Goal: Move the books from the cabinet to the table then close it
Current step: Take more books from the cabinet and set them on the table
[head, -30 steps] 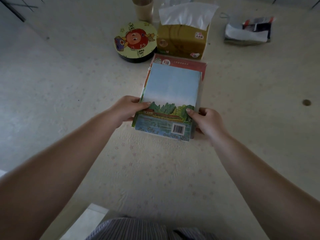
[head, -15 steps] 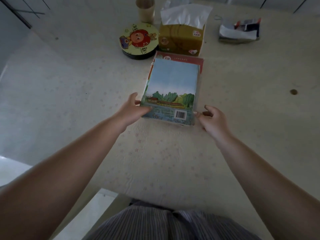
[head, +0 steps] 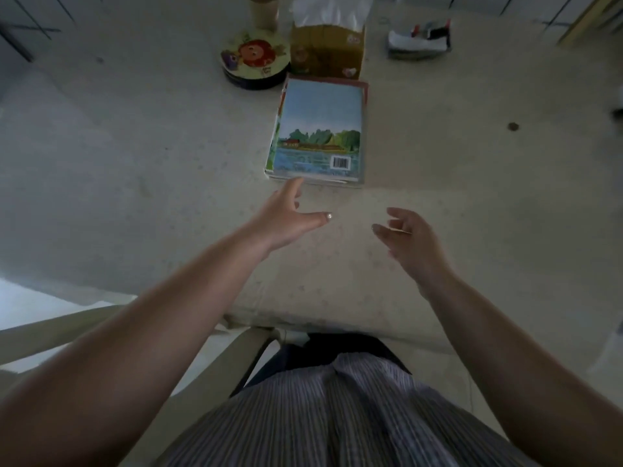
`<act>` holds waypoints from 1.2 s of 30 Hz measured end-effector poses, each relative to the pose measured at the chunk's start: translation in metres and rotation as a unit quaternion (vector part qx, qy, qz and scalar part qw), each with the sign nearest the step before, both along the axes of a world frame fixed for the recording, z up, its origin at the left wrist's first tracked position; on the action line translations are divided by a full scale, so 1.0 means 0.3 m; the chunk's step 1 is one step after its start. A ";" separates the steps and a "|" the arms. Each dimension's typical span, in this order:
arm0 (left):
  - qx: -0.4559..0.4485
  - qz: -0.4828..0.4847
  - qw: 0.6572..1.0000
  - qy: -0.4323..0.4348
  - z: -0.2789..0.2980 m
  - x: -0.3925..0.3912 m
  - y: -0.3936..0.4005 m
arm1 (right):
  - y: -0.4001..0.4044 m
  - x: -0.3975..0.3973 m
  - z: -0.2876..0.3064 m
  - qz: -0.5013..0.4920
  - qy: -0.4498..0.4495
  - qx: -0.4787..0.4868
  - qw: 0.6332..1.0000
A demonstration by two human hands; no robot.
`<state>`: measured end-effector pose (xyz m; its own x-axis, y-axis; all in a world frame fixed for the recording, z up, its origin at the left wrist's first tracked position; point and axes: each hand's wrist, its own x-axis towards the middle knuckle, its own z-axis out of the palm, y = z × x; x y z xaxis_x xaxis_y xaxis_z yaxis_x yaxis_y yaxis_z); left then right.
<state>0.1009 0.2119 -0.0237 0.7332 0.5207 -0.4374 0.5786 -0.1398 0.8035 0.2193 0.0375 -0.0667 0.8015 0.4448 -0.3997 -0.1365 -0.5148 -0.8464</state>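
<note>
While both hands (head: 286, 219) (head: 409, 239) hover empty, fingers spread, books (head: 318, 129) stacked near tissue box (head: 327, 50), bare table (head: 135, 146) around.

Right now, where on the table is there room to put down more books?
Bare table lies left of the book stack, and more to its right, toward the small dark spot. The far edge is crowded: round tin, tissue box, cup, small bundle.
</note>
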 end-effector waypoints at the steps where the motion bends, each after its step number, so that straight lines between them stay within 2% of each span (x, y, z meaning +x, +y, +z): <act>1: -0.007 -0.014 1.000 0.001 0.010 -0.016 -0.030 | -0.038 -0.026 0.002 -0.005 -0.002 0.001 1.000; 9: -0.040 -0.160 0.986 0.029 0.035 -0.055 -0.282 | -0.307 -0.133 0.020 -0.090 0.002 0.014 0.996; 19: -0.071 -0.266 0.961 0.034 -0.001 -0.085 -0.677 | -0.756 -0.349 0.043 -0.212 0.036 0.010 0.977; 26: -0.088 -0.356 0.928 0.058 -0.052 -0.249 -1.039 | -1.135 -0.671 0.068 -0.303 0.041 -0.004 0.952; 30: -0.103 -0.420 0.899 0.071 -0.065 -0.344 -1.230 | -1.318 -0.859 0.079 -0.347 0.032 -0.020 0.937; 36: -0.110 -0.504 0.853 0.080 -0.073 -0.447 -1.452 | -1.513 -1.105 0.092 -0.445 0.034 -0.007 0.895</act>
<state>-0.0332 -0.2237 -0.0456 0.6822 -0.4460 -0.5794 0.3582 -0.4871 0.7965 -0.1122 -0.4165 -0.0392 0.8096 -0.3637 -0.4607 -0.5479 -0.1867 -0.8154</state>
